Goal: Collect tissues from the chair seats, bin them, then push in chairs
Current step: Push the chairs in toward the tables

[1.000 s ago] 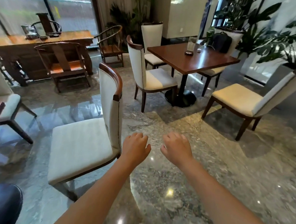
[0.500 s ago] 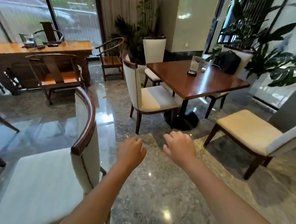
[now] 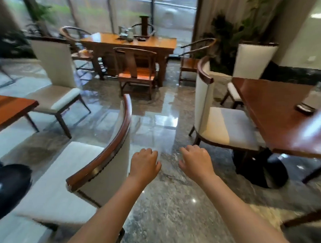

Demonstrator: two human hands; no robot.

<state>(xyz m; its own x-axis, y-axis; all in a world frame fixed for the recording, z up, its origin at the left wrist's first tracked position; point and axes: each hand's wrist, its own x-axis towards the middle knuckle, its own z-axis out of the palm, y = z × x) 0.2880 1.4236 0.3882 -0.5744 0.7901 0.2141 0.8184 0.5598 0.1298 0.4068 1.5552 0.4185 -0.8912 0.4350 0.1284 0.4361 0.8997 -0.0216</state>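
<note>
Fingers of both hands hung loosely curled, holding nothing: left hand (image 3: 145, 165) just beside the curved back of the nearest cream chair (image 3: 100, 166), right hand (image 3: 196, 163) over bare marble floor (image 3: 162, 212). That chair's seat faced left. Four cream chairs showed; a second (image 3: 223, 127) faced right, under the dark table (image 3: 283, 122). No tissue could be made out through the blur.

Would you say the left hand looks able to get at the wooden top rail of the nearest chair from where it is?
Probably yes: the left hand hangs empty just beside the rail, with nothing between them.
</note>
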